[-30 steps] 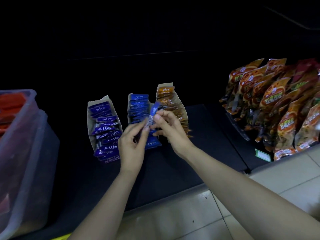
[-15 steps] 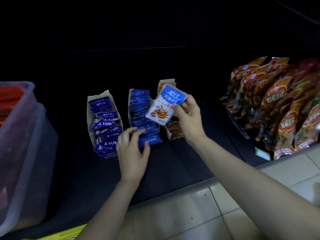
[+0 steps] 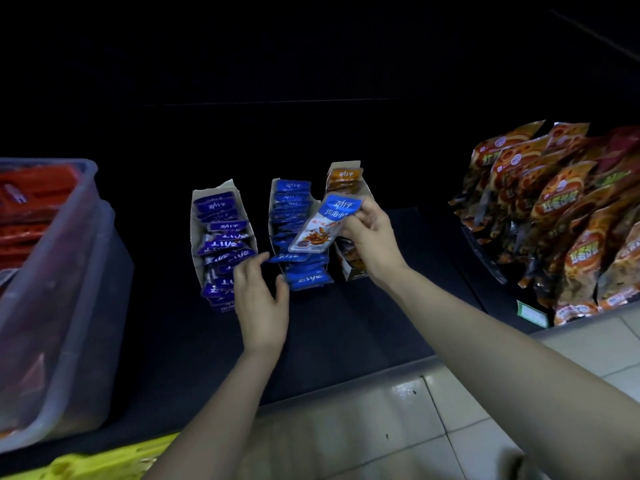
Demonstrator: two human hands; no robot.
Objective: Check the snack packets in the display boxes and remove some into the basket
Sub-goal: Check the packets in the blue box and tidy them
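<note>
Three cardboard display boxes stand side by side on the dark shelf [image 3: 346,341], open tops up, long axes running near to far.

Left display box [image 3: 221,186]: dark blue packets [image 3: 221,245], stacked unevenly, some tilted.
Middle display box [image 3: 272,209]: lighter blue packets [image 3: 306,277], in a row down to the near end.
Right display box [image 3: 352,273]: orange-brown packets [image 3: 344,176], visible at the far end; the rest is hidden behind the hand.

Right-hand grip [image 3: 370,233]: pinches one blue-and-white snack packet [image 3: 323,223] at its upper right edge. The packet is lifted clear of the boxes and tilted, blue band up and printed face toward the camera. It hangs over the gap between the middle and right display boxes.

Left-hand grip [image 3: 259,292]: wide, fingers loosely spread, holding nothing. It sits low between the near ends of the left and middle display boxes. Its fingertips [image 3: 263,259] point at the near packets of the middle display box. The hand is blurred, so contact cannot be told.

Surroundings:
- Far left on the shelf, a clear plastic bin [image 3: 72,271] with red packets [image 3: 31,209] inside.
- At the near left edge, a yellow object [image 3: 104,462], only partly in frame, type unclear.
- Right, well apart from the boxes, a bank of large orange snack bags [image 3: 561,216] leaning in rows, with a small green price tag [image 3: 531,311] just below their near edge.
- A pale tiled floor [image 3: 381,427] lies in front of the shelf.
- The back of the shelf is too dark to read.
</note>
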